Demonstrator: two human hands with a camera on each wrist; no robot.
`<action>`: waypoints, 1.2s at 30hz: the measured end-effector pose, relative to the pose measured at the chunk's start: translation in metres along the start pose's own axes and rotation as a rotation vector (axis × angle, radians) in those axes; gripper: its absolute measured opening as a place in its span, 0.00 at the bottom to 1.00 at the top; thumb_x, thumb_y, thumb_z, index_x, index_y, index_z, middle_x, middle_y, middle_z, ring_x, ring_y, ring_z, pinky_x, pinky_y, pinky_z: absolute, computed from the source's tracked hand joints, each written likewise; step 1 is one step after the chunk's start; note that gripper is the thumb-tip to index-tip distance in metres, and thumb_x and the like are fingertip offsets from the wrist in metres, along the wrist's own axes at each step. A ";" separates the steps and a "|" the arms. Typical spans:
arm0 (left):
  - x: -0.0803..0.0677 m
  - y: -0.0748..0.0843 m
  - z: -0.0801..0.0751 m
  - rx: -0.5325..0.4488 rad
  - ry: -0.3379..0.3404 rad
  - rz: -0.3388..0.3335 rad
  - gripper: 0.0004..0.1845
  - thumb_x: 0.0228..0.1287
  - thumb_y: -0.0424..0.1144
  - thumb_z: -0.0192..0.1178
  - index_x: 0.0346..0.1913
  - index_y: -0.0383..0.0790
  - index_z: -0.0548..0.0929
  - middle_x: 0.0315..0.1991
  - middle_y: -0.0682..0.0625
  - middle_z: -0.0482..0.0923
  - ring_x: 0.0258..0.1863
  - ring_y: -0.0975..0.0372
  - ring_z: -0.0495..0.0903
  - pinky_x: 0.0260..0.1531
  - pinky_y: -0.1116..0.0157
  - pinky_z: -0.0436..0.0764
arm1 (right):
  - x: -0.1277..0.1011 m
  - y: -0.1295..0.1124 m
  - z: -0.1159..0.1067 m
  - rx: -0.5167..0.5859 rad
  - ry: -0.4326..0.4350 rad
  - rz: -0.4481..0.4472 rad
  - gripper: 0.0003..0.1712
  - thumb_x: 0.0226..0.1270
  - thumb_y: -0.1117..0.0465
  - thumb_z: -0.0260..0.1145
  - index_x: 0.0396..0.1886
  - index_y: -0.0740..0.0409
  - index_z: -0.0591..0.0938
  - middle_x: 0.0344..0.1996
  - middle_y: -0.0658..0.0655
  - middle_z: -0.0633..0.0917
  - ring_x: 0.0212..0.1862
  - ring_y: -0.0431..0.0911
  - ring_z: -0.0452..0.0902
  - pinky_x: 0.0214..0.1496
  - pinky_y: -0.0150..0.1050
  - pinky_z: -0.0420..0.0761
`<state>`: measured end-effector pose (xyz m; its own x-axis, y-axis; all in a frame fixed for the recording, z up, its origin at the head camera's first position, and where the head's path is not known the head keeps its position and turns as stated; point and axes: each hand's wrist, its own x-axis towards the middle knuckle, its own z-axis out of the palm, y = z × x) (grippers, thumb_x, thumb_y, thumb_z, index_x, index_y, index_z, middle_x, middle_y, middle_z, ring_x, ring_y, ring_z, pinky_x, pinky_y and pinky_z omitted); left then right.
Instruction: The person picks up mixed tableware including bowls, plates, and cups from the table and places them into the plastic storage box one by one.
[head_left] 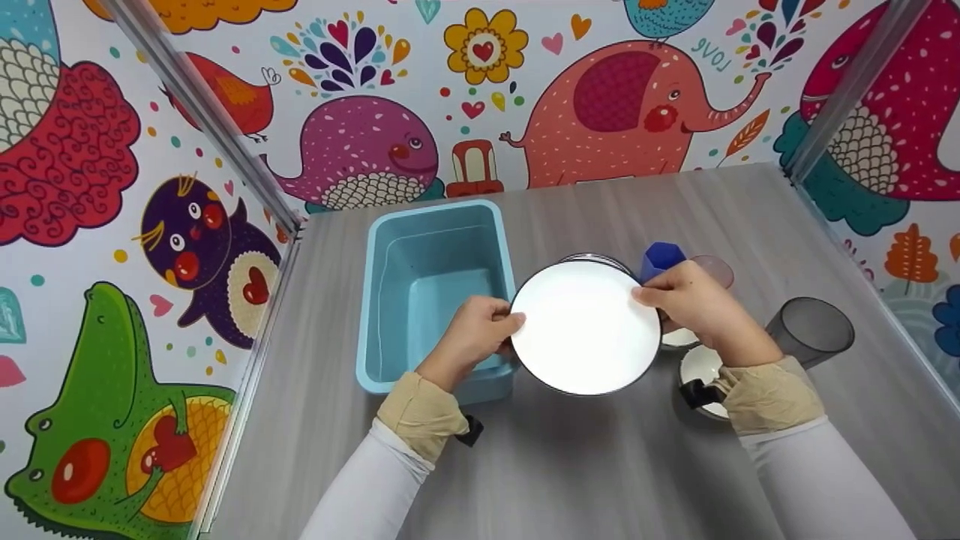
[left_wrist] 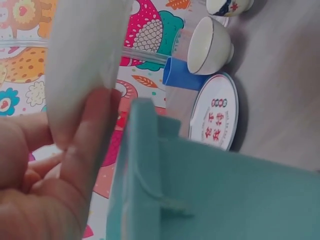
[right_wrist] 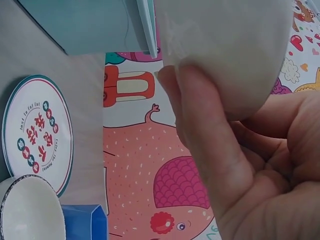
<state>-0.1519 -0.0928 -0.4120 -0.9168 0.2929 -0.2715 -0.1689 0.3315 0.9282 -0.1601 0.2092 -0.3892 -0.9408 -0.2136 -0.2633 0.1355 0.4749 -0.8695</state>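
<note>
A round white plate (head_left: pixel 585 330) with a thin dark rim is held up between both hands, its white face toward the head camera. My left hand (head_left: pixel 476 330) pinches its left edge, thumb on the face, near the right side of the light blue basin (head_left: pixel 365 315). On the upper right edge, my right hand (head_left: pixel 694 304) pinches the rim the same way. Both wrist views show the plate's smooth underside against the fingers. Below it, partly hidden in the head view, lies a printed plate (right_wrist: pixel 40 130) with red characters and a green rim.
Right of the printed plate stand a blue angular cup (head_left: pixel 661 257), a pinkish see-through cup (head_left: pixel 718 270) and a dark grey see-through cup (head_left: pixel 817 330). White bowls, one of them (head_left: pixel 699 365) below the right wrist, sit among them. Patterned walls enclose the table's back and sides.
</note>
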 end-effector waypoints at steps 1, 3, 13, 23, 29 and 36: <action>0.000 0.000 0.001 0.010 0.006 0.000 0.10 0.73 0.35 0.60 0.43 0.31 0.87 0.28 0.46 0.84 0.23 0.63 0.81 0.27 0.68 0.82 | -0.001 0.000 0.000 0.000 0.001 0.002 0.20 0.76 0.63 0.60 0.52 0.80 0.81 0.32 0.57 0.87 0.31 0.42 0.86 0.35 0.41 0.88; 0.001 -0.001 0.002 0.023 0.016 0.001 0.10 0.73 0.34 0.59 0.42 0.30 0.88 0.28 0.46 0.84 0.22 0.63 0.81 0.26 0.68 0.82 | -0.002 0.000 0.000 -0.001 0.000 0.001 0.20 0.76 0.63 0.60 0.52 0.80 0.82 0.31 0.57 0.87 0.30 0.42 0.86 0.34 0.41 0.88; 0.000 -0.002 0.002 0.033 0.037 0.009 0.10 0.72 0.34 0.59 0.41 0.31 0.88 0.26 0.47 0.84 0.22 0.63 0.82 0.25 0.67 0.83 | 0.000 0.004 0.003 0.025 -0.008 0.000 0.20 0.76 0.63 0.59 0.52 0.79 0.81 0.29 0.51 0.85 0.29 0.39 0.85 0.32 0.37 0.87; 0.002 0.000 0.000 0.011 0.042 -0.008 0.10 0.72 0.34 0.59 0.42 0.30 0.88 0.33 0.41 0.86 0.26 0.62 0.85 0.30 0.64 0.87 | -0.001 0.004 0.004 0.003 -0.003 -0.017 0.19 0.76 0.61 0.59 0.48 0.77 0.83 0.24 0.48 0.81 0.28 0.38 0.83 0.32 0.34 0.86; 0.002 0.004 -0.005 0.009 0.044 -0.020 0.11 0.73 0.34 0.59 0.42 0.30 0.88 0.34 0.41 0.86 0.27 0.61 0.86 0.31 0.63 0.87 | -0.003 0.003 0.004 0.037 -0.027 -0.023 0.20 0.77 0.58 0.59 0.45 0.75 0.84 0.19 0.47 0.74 0.26 0.38 0.80 0.33 0.36 0.87; 0.002 0.006 -0.010 0.011 0.040 0.005 0.12 0.73 0.34 0.58 0.45 0.28 0.87 0.36 0.38 0.86 0.28 0.61 0.87 0.33 0.61 0.88 | -0.003 0.005 0.004 0.106 -0.050 0.004 0.23 0.77 0.51 0.60 0.42 0.71 0.83 0.15 0.47 0.71 0.22 0.39 0.76 0.32 0.37 0.87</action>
<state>-0.1581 -0.0991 -0.4044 -0.9314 0.2584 -0.2563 -0.1606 0.3400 0.9266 -0.1557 0.2087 -0.3946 -0.9239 -0.2557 -0.2848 0.1737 0.3829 -0.9073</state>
